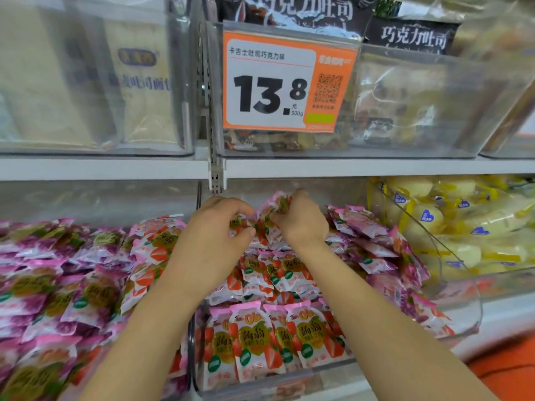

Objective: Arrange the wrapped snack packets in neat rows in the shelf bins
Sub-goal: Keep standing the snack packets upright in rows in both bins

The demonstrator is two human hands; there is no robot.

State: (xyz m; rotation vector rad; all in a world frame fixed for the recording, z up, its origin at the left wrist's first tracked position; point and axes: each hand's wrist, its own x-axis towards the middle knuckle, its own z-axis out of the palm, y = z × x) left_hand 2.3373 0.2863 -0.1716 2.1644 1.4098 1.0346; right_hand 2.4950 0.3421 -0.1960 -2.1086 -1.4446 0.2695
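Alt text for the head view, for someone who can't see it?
Both hands work at the back of a clear bin of strawberry snack packets: the right hand grips a few, the left hand pinches one beside them. Orange price tag above.

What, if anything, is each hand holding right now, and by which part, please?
The right hand grips a small bunch of pink snack packets by their lower ends; whether the left hand holds any cannot be told.

Two hands (221,230) (301,225), one price tag (272,82), two black bags (289,10) (411,36), dozens of pink snack packets (252,342)
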